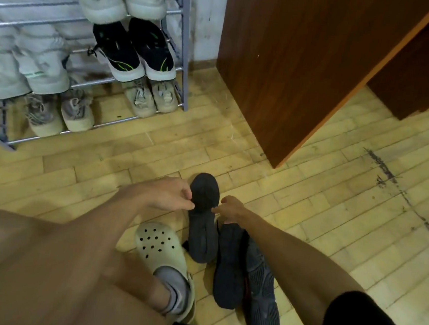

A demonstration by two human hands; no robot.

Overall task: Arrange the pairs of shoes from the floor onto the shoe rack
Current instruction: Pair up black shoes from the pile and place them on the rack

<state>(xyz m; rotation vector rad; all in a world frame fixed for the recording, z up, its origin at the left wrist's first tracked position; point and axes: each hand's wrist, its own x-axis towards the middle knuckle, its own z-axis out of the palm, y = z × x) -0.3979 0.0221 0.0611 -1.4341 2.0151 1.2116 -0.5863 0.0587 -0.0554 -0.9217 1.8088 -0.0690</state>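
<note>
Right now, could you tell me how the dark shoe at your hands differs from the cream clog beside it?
The dark shoe is plain charcoal; the cream clog is pale with round holes over its toe. The cream clog is worn on a foot in a grey sock; the dark shoe has no foot in it, and the left hand and right hand pinch its middle from either side. Both rest on the wooden floor.
</note>
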